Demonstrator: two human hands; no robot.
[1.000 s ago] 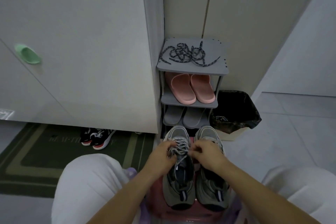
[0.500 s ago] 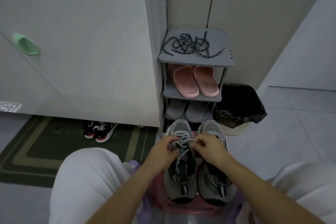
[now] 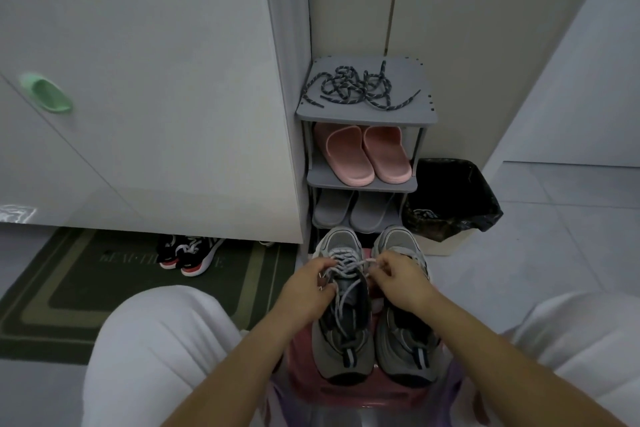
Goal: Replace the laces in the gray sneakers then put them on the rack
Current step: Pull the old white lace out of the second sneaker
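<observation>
hands barely shifted, left hand (image 3: 306,288) and right hand (image 3: 403,282) both pinching lace (image 3: 346,262) on left sneaker (image 3: 343,348), doormat (image 3: 86,288) lettering unreadable

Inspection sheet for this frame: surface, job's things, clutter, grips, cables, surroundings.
Surface: pink stool under both shoes.
Job's things: gray sneakers side by side, toes toward the rack; dark laces loose on its top shelf.
Clutter: pink slippers and gray slippers on lower shelves.
Grips: left hand and right hand each pinch the light lace of the person's left sneaker.
Cables: nothing seen.
Surroundings: lined bin, green mat, black-red sneakers, white cabinet.
</observation>
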